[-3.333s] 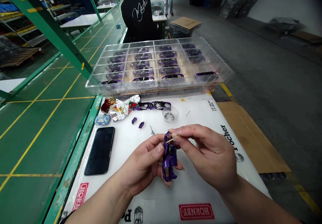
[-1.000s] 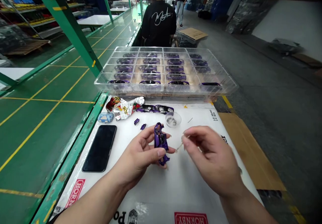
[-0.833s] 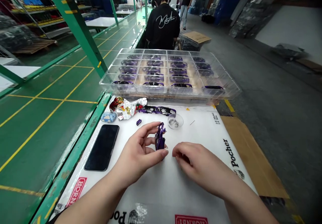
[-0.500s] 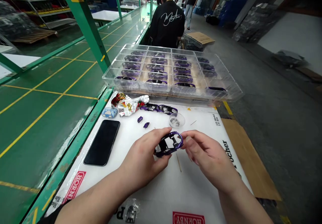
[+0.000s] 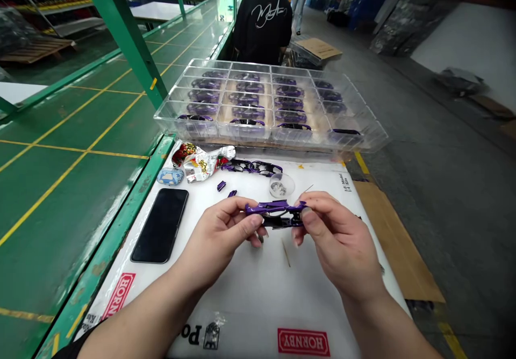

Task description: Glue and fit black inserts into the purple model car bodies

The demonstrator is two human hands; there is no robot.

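Between my hands, above the white work surface [image 5: 250, 294], is a purple and black toy car body [image 5: 278, 214] turned side-on. My left hand [image 5: 226, 227] pinches its left end between thumb and fingers. At the other end, my right hand [image 5: 332, 235] grips it with thumb and fingertips. Just behind lie two small purple parts, one a purple piece [image 5: 221, 186], the other partly hidden by my left hand. A small clear dish [image 5: 281, 187] holds tiny bits I cannot make out. More purple car bodies [image 5: 252, 167] lie behind it. A thin stick [image 5: 286, 254] rests below my hands.
A clear compartment tray [image 5: 270, 133] with several purple car bodies stands at the back. Left are a phone [image 5: 160, 225], a blue case [image 5: 170, 176] and a crumpled wrapper [image 5: 203, 163]. A green post [image 5: 124, 36] rises beside the green bench [image 5: 72, 160]. A person [image 5: 263, 23] sits beyond.
The car body has been turned from showing its open inside to side-on. My right hand, earlier at its edge, now grips its right end. The view has shifted slightly.
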